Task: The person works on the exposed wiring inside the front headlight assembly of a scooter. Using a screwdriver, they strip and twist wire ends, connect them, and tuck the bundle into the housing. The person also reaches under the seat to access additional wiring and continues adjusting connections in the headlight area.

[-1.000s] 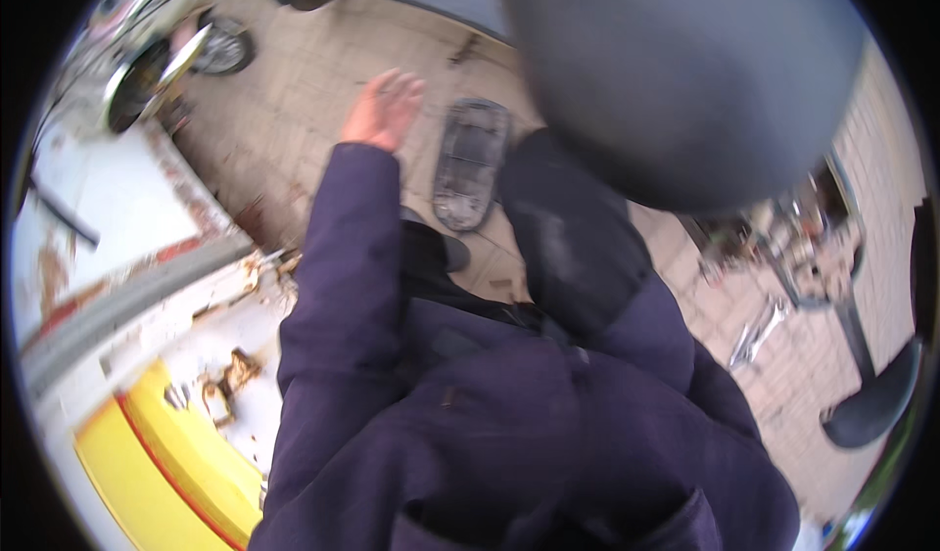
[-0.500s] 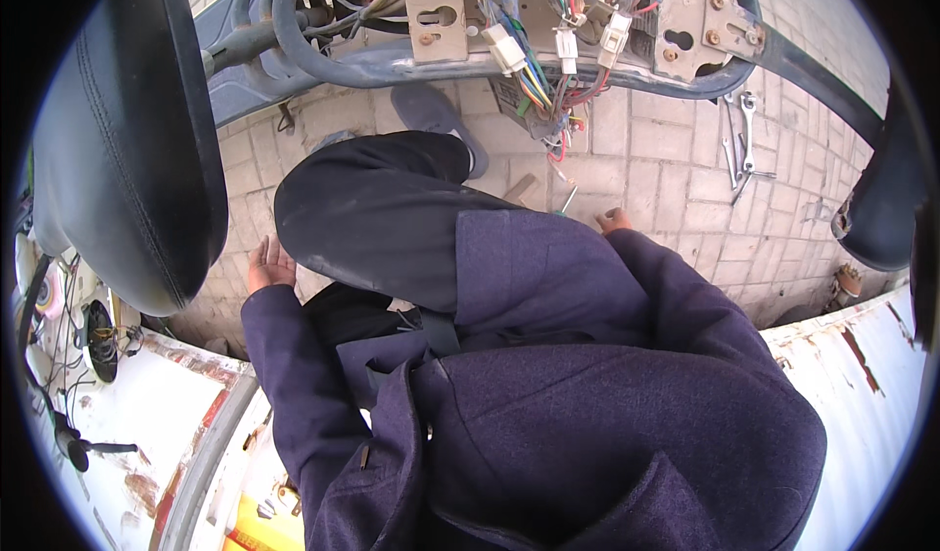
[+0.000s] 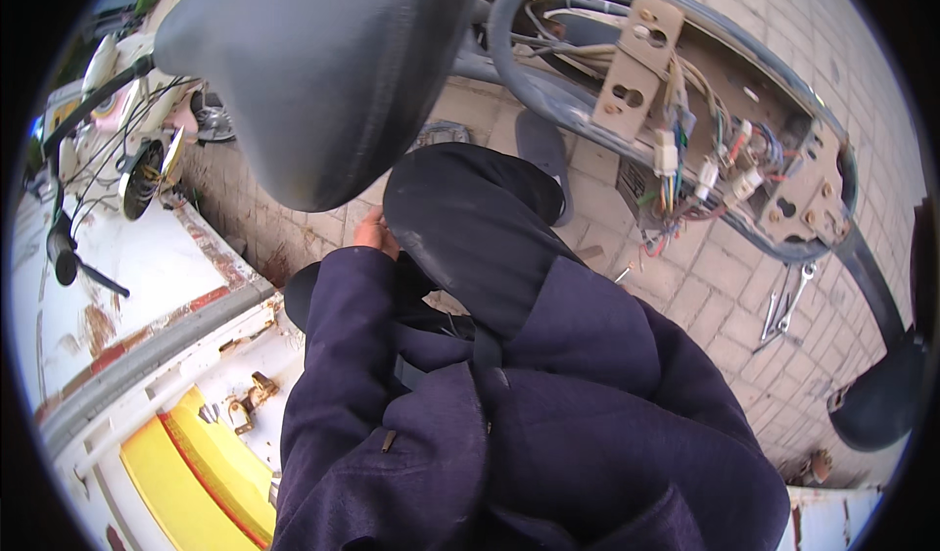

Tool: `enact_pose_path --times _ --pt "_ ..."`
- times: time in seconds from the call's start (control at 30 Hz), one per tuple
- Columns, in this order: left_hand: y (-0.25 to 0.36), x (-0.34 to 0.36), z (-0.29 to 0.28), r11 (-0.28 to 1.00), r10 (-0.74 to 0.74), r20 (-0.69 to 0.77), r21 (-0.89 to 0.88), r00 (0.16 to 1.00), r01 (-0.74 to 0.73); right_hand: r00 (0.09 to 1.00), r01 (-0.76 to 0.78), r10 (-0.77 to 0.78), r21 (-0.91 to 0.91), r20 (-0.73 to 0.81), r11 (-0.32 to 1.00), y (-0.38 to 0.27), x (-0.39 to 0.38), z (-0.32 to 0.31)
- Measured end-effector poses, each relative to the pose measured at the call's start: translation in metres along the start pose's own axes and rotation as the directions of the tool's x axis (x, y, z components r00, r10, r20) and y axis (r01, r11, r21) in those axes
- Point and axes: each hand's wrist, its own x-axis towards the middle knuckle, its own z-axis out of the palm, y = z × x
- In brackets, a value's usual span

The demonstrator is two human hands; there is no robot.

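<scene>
My left hand (image 3: 374,234) is low beside my bent knee, near the paving and below the black padded seat (image 3: 343,81). Its visible fingers are loosely extended, with nothing seen in them; some are hidden by the knee. My right hand is out of sight behind my thigh, and only its sleeve (image 3: 685,355) shows. Ahead stands a bare vehicle frame (image 3: 587,125) with rusty metal brackets. From it hangs a bundle of coloured wires with white connectors (image 3: 666,152). A thin metal rod (image 3: 624,274) lies on the paving beyond my thigh.
Several wrenches (image 3: 783,306) lie on the paving at the right. A second dark padded part (image 3: 881,394) is at the far right. Rusty white panels (image 3: 127,297) and a yellow piece (image 3: 186,473) are at the left, near a handlebar (image 3: 64,248) and loose cables.
My view has swung left, so the frame and wrenches appear farther right. My left hand is now closer to my knee. My right hand has gone from sight behind my thigh.
</scene>
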Motion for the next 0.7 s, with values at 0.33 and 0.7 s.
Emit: enact_pose_path --times 0.33,0.7 --pt "-0.029 0.041 -0.018 0.597 0.126 0.089 0.789 0.988 -0.147 0.995 -0.088 0.079 -0.140 -0.069 0.986 -0.045 -0.052 -0.039" --pt "0.101 0.032 0.122 0.971 0.192 0.300 0.080 0.934 -0.225 0.976 0.217 -0.219 0.078 0.016 0.973 -0.006 -0.019 -0.058"
